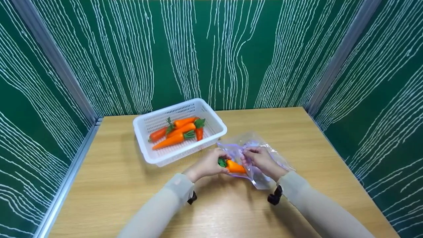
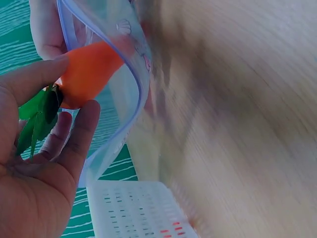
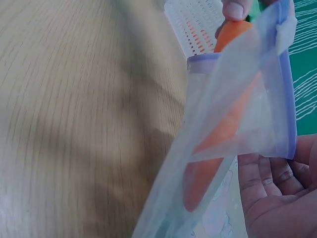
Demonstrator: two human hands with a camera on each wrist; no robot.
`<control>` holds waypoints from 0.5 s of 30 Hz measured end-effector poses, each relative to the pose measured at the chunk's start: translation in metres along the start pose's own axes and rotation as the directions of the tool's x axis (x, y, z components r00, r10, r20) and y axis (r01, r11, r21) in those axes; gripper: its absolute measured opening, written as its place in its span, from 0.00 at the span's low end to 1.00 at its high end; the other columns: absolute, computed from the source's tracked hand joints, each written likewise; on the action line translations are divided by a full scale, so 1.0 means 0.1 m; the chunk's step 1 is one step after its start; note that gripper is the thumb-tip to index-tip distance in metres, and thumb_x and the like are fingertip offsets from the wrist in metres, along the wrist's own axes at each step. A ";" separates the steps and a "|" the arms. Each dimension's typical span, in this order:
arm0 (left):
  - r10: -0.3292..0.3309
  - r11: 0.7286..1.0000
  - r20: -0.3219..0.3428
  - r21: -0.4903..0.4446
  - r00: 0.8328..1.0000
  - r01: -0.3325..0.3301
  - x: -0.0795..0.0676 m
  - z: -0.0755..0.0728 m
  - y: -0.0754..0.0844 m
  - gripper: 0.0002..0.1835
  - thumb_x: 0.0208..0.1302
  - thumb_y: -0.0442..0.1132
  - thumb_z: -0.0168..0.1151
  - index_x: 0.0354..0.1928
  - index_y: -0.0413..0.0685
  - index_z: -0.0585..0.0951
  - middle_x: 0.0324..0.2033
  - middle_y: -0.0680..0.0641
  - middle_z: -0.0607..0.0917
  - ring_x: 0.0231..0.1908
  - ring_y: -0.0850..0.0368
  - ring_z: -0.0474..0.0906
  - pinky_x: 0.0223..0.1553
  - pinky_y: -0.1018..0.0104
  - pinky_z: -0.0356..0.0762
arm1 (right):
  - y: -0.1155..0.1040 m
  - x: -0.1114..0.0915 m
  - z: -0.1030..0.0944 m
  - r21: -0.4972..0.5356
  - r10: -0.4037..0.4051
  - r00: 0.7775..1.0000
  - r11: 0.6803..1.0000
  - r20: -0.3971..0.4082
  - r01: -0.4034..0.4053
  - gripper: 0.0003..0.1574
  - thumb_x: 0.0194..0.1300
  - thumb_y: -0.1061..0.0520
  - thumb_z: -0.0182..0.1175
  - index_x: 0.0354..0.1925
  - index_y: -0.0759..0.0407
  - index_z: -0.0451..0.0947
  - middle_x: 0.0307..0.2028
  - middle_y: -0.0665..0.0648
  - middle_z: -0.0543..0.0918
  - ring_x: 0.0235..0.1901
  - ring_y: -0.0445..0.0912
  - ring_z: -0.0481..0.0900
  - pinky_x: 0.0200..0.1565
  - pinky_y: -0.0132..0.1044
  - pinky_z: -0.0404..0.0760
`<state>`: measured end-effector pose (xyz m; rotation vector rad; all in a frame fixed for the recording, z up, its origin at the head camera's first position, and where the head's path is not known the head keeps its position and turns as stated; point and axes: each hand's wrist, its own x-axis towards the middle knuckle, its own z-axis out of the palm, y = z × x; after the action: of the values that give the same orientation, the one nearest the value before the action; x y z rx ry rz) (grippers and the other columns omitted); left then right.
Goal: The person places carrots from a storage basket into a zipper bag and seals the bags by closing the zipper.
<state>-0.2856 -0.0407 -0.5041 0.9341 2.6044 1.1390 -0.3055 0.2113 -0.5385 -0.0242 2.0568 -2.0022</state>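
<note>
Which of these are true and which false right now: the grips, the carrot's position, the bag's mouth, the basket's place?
1. The left hand grips a carrot near its leafy top. True.
2. The right hand holds the bag. True.
3. The carrot is wholly outside the bag. False: its tapered end is inside.
4. The basket holds other carrots. True.
5. The bag's mouth is sealed. False: it is open.
6. In the head view, the basket is right of the bag. False: it is left.

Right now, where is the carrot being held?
In the head view, the carrot is just right of centre, below and right of the white basket, its leafy end in the left hand, its tip inside the clear bag.
</note>
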 end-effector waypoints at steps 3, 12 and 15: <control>-0.007 0.999 -0.001 -0.052 1.000 0.007 0.02 0.04 0.01 0.17 0.60 0.33 0.79 0.51 0.40 0.89 0.49 0.42 0.90 0.47 0.53 0.82 0.57 0.60 0.82 | 0.02 0.01 0.00 0.002 0.006 1.000 1.000 -0.004 -0.006 0.17 0.83 0.63 0.55 0.54 0.79 0.79 0.30 0.51 0.87 0.29 0.40 0.87 0.37 0.30 0.89; 0.002 0.997 -0.012 -0.074 1.000 -0.003 0.05 0.18 -0.04 0.12 0.61 0.25 0.74 0.47 0.35 0.89 0.45 0.39 0.92 0.46 0.43 0.90 0.51 0.66 0.86 | 0.02 0.03 0.01 0.026 0.016 1.000 1.000 0.007 -0.016 0.14 0.83 0.62 0.56 0.51 0.76 0.81 0.30 0.51 0.87 0.28 0.40 0.86 0.37 0.31 0.89; -0.016 0.998 -0.002 -0.065 1.000 0.016 0.07 0.23 -0.05 0.11 0.61 0.25 0.74 0.46 0.34 0.89 0.43 0.39 0.92 0.46 0.42 0.89 0.51 0.65 0.86 | 0.02 0.03 0.01 0.021 0.022 1.000 1.000 0.006 -0.022 0.14 0.83 0.62 0.55 0.51 0.75 0.81 0.30 0.51 0.87 0.28 0.40 0.86 0.36 0.31 0.89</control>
<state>-0.2848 -0.0250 -0.5234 0.8981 2.5548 1.2139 -0.3074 0.2095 -0.5409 -0.0036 2.0234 -2.0080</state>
